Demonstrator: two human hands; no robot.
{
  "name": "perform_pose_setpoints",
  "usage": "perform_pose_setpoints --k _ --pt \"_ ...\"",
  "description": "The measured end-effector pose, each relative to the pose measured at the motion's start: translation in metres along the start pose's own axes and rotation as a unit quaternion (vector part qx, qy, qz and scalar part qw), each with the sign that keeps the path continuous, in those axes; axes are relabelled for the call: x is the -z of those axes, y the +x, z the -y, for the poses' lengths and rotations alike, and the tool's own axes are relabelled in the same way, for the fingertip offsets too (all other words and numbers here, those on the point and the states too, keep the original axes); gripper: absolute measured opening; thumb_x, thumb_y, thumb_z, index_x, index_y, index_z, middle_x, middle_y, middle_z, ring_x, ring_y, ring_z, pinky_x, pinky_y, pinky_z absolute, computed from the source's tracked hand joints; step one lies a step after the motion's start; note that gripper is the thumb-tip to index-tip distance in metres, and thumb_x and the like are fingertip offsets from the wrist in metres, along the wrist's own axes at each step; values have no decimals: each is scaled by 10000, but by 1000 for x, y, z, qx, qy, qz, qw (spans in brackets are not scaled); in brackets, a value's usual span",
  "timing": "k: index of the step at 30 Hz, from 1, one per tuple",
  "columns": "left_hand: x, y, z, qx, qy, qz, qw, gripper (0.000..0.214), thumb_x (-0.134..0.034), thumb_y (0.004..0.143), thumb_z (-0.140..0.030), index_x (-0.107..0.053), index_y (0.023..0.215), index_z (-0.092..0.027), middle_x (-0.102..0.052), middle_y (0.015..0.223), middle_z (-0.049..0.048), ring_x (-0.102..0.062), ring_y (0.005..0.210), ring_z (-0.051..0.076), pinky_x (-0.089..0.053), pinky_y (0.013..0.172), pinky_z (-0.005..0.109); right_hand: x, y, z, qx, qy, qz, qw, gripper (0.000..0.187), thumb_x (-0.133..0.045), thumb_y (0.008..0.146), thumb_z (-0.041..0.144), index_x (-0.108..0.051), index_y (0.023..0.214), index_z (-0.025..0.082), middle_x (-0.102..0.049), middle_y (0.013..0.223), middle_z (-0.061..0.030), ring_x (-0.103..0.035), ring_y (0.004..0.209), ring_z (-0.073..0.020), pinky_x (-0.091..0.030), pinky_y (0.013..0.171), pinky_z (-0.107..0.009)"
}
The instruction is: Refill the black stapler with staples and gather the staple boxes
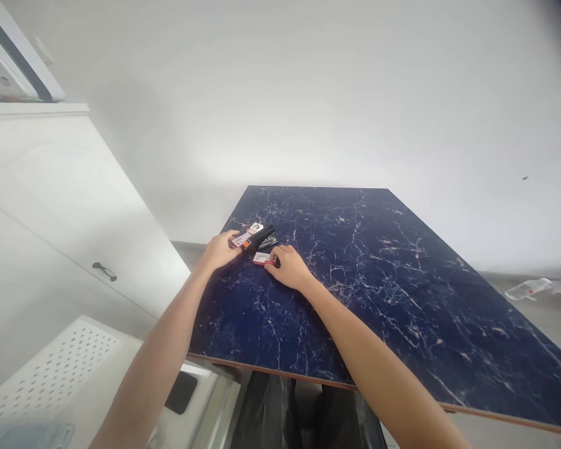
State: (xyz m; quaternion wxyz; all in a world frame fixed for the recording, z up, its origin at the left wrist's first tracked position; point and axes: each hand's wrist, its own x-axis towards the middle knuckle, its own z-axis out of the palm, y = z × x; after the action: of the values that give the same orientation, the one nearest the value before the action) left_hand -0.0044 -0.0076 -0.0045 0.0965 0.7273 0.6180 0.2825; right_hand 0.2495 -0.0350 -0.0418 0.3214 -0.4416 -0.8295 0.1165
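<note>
My left hand (220, 248) is closed around a black stapler (258, 237) that carries white and orange labels, near the far left corner of the dark blue marble table (378, 280). Just to its right, my right hand (288, 265) rests on the tabletop with its fingers curled on a small red and white box (261, 258). The two hands are close together, almost touching at the stapler.
White cabinets with a dark handle (105, 270) stand on the left. A white perforated surface (51, 374) and a black phone-like object (181, 392) lie below left. A clear plastic bottle (537, 287) lies on the floor at the right.
</note>
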Motion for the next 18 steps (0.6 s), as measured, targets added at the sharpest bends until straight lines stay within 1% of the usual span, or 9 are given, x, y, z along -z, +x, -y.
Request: perform_pose_setpoints --k 4,6,8,9,13,14,15,16,18 --pt "0 0 -2 34 -23 -146 988 401 -706 799 -370 -706 1177 -236 -762 1078 72 -706 954 266 -522 899 368 0 0 -3 -50 -12 -27 998 98 -665 839 253 -574 834 216 -634 862 -52 -535 887 -236 -420 846 -350" --pt "-2 0 -4 27 -39 -178 983 358 -704 812 -389 -715 1135 -235 -761 1077 66 -704 963 256 -519 924 366 0 0 -4 -55 -6 -20 998 84 -656 845 249 -578 839 219 -644 853 -50 -539 888 -238 -420 844 -352" --pt "-5 0 -5 24 -51 -174 983 322 -712 810 -401 -725 1087 -237 -764 1068 65 -703 978 257 -519 928 366 1 0 -4 -55 3 -8 998 75 -649 857 257 -584 846 223 -654 842 -47 -546 904 -245 -418 832 -350" --pt "-6 0 -5 27 -55 -158 985 303 -717 806 -403 -729 1061 -240 -766 1059 63 -703 981 260 -522 919 365 2 0 -3 -55 7 -5 998 68 -647 861 257 -588 850 225 -661 843 -47 -549 915 -249 -417 828 -349" --pt "-10 -1 -1 48 -73 -53 995 242 -723 790 -407 -732 974 -250 -778 1001 48 -715 933 253 -533 842 345 3 0 -1 -57 11 -7 998 59 -653 854 238 -596 849 223 -669 833 -43 -551 911 -247 -414 843 -353" --pt "-10 -1 0 53 -81 -42 994 242 -724 788 -406 -731 972 -249 -778 983 45 -716 912 247 -533 831 340 3 0 -1 -56 9 -7 998 60 -654 853 238 -596 849 223 -667 829 -43 -549 908 -247 -415 847 -355" --pt "-10 -1 0 58 -88 -50 993 248 -722 788 -400 -731 982 -247 -777 975 42 -715 898 239 -533 827 335 3 0 -1 -54 8 -7 998 60 -654 853 240 -596 852 224 -666 830 -43 -547 906 -247 -415 849 -357" --pt "-8 -1 -1 60 -95 -75 991 257 -717 789 -391 -729 998 -242 -774 979 41 -711 891 233 -532 830 332 3 0 -2 -51 6 -7 999 59 -654 855 243 -597 854 225 -665 834 -44 -545 903 -247 -416 847 -356" --pt "-3 -2 -6 54 -106 -153 981 269 -694 805 -377 -718 1029 -229 -762 1019 46 -699 903 222 -529 846 327 2 0 -2 -49 -2 -11 999 56 -650 856 246 -599 856 225 -664 851 -50 -543 894 -244 -419 842 -355"
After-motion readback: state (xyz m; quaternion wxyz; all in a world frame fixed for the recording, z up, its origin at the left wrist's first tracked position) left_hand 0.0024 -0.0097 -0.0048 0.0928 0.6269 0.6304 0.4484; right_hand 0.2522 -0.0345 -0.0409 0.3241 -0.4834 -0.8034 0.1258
